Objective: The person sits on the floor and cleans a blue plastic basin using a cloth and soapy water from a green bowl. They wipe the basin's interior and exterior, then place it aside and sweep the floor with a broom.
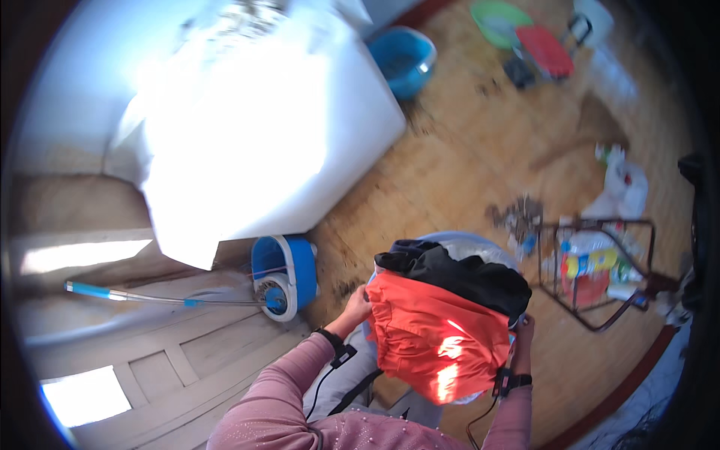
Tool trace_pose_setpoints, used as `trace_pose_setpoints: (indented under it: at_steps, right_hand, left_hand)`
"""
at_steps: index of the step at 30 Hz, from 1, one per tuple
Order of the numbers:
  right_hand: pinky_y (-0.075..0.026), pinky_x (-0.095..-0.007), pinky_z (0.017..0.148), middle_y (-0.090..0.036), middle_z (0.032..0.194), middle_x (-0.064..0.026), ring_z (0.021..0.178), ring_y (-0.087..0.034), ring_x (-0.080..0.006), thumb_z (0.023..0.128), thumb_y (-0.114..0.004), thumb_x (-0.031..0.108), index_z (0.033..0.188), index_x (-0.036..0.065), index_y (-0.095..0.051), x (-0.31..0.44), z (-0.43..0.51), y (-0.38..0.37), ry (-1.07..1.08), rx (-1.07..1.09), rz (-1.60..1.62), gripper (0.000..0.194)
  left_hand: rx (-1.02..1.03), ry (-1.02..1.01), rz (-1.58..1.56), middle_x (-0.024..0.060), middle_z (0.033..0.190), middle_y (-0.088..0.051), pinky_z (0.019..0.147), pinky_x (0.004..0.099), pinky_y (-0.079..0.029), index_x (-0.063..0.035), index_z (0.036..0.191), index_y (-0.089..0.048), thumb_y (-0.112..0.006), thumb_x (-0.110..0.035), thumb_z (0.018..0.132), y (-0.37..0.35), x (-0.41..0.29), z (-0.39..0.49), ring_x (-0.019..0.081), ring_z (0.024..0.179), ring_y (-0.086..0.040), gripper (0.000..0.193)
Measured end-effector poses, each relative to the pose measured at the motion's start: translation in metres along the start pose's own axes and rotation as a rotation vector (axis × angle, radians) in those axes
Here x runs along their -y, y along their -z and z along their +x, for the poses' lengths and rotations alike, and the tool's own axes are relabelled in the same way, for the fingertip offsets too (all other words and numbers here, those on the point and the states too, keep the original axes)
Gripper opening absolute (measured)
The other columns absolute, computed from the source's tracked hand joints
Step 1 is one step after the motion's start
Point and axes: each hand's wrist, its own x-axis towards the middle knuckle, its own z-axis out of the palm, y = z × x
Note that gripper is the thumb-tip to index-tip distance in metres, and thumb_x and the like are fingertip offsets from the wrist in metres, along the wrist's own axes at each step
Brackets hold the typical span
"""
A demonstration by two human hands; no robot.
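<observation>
A pale blue basin [484, 237] is heaped with clothes in front of my body. On top lie an orange garment [436, 337] with a gathered edge and a black garment [467, 275] behind it. Clear plastic [458, 250] shows inside the far rim. My left hand [360, 306] grips the basin's left side, its fingers partly hidden by the orange cloth. At the right side, my right hand [525, 329] holds the basin near its rim, with the fingers largely out of sight.
A blue spin-mop bucket [304, 270] with a mop [185, 301] stands left, beside a white-covered surface [360, 129]. On the right, a dark metal frame [604, 326] surrounds several bottles. A teal tub [408, 81], green basin [492, 36] and red item [545, 50] are farther off.
</observation>
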Motion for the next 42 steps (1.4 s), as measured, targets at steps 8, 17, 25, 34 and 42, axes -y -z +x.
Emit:
trace_pose_setpoints:
  at_steps: [8,17,25,34,42]
  right_hand:
    - [-0.047,-0.0342,0.090,-0.061,0.116,-0.0176,0.104,-0.060,-0.0236,0.089,-0.063,0.024,0.126,-0.003,-0.054,0.309,-0.084,-0.038,0.539,0.230,-0.173,0.046]
    - [-0.046,-0.0337,0.093,-0.059,0.124,-0.0163,0.113,-0.057,-0.0235,0.090,-0.062,0.027,0.130,-0.001,-0.053,0.611,-0.207,-0.163,1.204,0.465,-0.282,0.049]
    - [-0.048,-0.0296,0.088,-0.062,0.120,-0.0086,0.104,-0.059,-0.0178,0.090,-0.059,0.017,0.129,0.000,-0.055,0.764,-0.364,-0.369,0.858,0.908,0.125,0.042]
    - [-0.051,-0.0350,0.082,-0.066,0.109,-0.0235,0.097,-0.067,-0.0280,0.076,-0.073,0.047,0.122,-0.008,-0.057,0.833,-0.439,-0.637,1.194,0.856,-0.109,0.073]
    - [-0.052,-0.0356,0.084,-0.066,0.109,-0.0239,0.099,-0.067,-0.0298,0.072,-0.077,0.048,0.124,-0.008,-0.056,0.859,-0.434,-0.704,1.066,0.984,-0.171,0.079]
  left_hand:
    - [-0.250,0.105,-0.150,0.0175,0.122,-0.062,0.095,0.0360,-0.046,-0.0032,0.134,-0.048,-0.071,-0.044,0.080,0.156,-0.169,-0.093,0.0279,0.114,-0.059,0.071]
    - [-0.476,-0.390,-0.439,0.0206,0.116,-0.062,0.089,0.0314,-0.048,0.0091,0.139,-0.033,-0.068,-0.044,0.088,0.372,-0.237,-0.136,0.0230,0.106,-0.061,0.081]
    - [-0.676,-0.560,-0.713,0.0112,0.111,-0.063,0.081,0.0266,-0.048,0.0063,0.133,-0.045,-0.071,-0.026,0.086,0.572,-0.278,-0.163,0.0148,0.092,-0.060,0.062]
    - [-0.974,-0.450,-0.617,0.0105,0.107,-0.066,0.079,0.0314,-0.051,0.0014,0.120,-0.055,-0.048,-0.026,0.097,0.700,-0.234,-0.148,0.0198,0.091,-0.064,0.036]
    - [-0.903,-0.449,-1.005,0.0120,0.120,-0.060,0.088,0.0330,-0.050,0.0040,0.131,-0.045,-0.051,-0.015,0.095,0.683,-0.218,-0.133,0.0218,0.106,-0.061,0.041]
